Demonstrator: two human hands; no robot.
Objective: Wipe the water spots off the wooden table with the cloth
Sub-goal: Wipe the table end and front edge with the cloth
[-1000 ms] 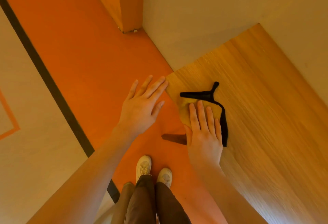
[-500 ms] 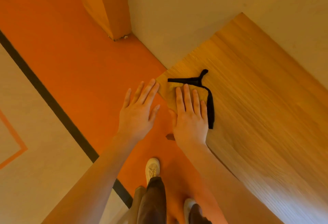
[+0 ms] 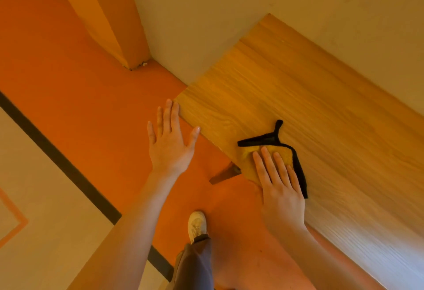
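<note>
A wooden table [image 3: 298, 97] runs from the centre to the lower right, against a beige wall. On its near edge lies a yellow cloth [image 3: 249, 154] with a black trim and a black loop. My right hand [image 3: 280, 184] presses flat on the cloth with straight fingers, and part of the cloth hangs over the table's edge. My left hand [image 3: 171, 138] is spread open beside the table's left corner, above the floor, its thumb tip at the edge. It holds nothing. I cannot make out any water spots on the wood.
An orange floor [image 3: 80, 78] with a black stripe [image 3: 57, 159] lies to the left. An orange pillar [image 3: 114, 21] stands at the wall behind the table's corner. A table leg [image 3: 221, 175] shows under the edge. My shoe [image 3: 196, 223] and trouser leg are below.
My right hand has slid the cloth from the table's left corner to the right along the near edge. My left hand stays open by the corner. I have stepped sideways.
</note>
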